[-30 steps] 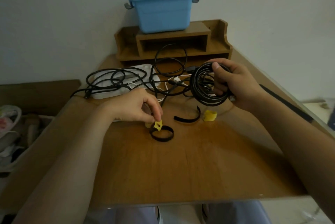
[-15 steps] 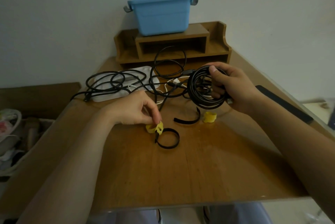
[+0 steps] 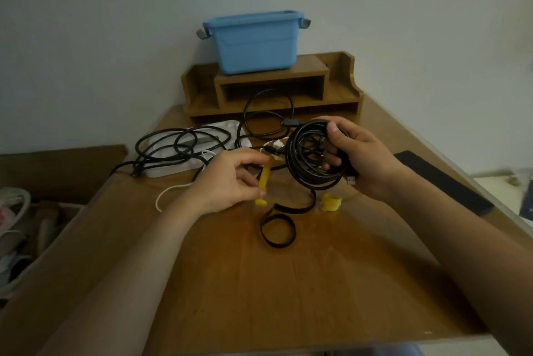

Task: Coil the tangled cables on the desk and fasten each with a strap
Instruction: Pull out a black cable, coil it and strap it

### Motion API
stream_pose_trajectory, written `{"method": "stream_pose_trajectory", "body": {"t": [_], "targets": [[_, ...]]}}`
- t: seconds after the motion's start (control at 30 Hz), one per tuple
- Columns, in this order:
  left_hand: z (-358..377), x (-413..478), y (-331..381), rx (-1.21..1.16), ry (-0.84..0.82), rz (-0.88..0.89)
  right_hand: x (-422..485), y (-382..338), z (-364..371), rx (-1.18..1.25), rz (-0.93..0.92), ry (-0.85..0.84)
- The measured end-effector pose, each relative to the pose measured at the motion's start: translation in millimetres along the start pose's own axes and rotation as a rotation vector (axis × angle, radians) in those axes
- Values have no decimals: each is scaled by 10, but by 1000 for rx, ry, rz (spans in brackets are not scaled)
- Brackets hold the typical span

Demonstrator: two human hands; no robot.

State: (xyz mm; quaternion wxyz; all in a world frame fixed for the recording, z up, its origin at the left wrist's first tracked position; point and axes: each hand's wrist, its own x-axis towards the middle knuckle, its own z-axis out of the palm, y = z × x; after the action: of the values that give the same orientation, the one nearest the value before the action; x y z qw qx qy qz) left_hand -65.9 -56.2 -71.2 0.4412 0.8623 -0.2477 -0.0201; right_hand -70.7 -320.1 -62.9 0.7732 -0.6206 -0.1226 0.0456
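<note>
Right grip (image 3: 366, 159) curls round the coiled black cable (image 3: 310, 179), likely light but springy; left grip (image 3: 227, 182), just beside, pinches a limp yellow strap (image 3: 264, 179) over the desk (image 3: 288, 283). Best bound beside the clamping fingers.

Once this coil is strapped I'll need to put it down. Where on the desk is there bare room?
The near half of the desk, this side of the black strap loop, is bare. Crowded: the far left with tangled cables, and the middle around the rolled yellow strap.
</note>
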Motion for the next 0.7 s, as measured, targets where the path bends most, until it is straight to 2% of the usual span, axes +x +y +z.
{"method": "stream_pose_trajectory", "body": {"t": [0.37,0.53,0.7], "targets": [[165,142,138,-248,272,72,-62,-94,63,47,3,-106],[263,344,278,-293,287,101,-109,-74,126,-24,-12,-198],[318,481,343,-477,200,39,-140,-102,193,-242,-27,-255]]}}
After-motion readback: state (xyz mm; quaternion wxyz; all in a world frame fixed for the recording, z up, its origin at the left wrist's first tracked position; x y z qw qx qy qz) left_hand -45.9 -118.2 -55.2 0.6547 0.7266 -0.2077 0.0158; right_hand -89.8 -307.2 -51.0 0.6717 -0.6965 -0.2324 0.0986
